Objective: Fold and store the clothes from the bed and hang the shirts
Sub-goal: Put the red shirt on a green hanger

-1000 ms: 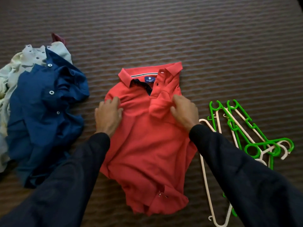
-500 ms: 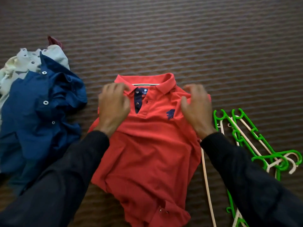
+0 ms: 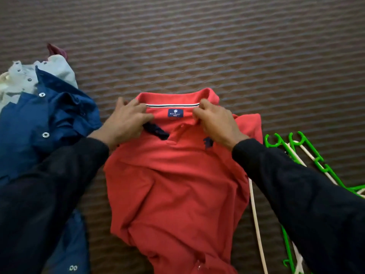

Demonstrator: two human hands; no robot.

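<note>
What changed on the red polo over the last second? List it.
Both hands moved up from the chest of the red polo to its collar: the left hand now holds the left collar side, the right hand pinches the right. The folded-over collar flap was opened out. The blue shirt and hangers stayed put.

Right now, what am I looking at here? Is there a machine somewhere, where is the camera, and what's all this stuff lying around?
No machine: these are a person's two bare hands in dark sleeves. The single camera sits on the person's head, looking forward and down. A red polo shirt lies front up on the brown quilted bed cover. The left hand and the right hand each have a grip on its collar. To the left lies a crumpled blue shirt on a pale grey one. To the right lie green hangers and white hangers.
</note>
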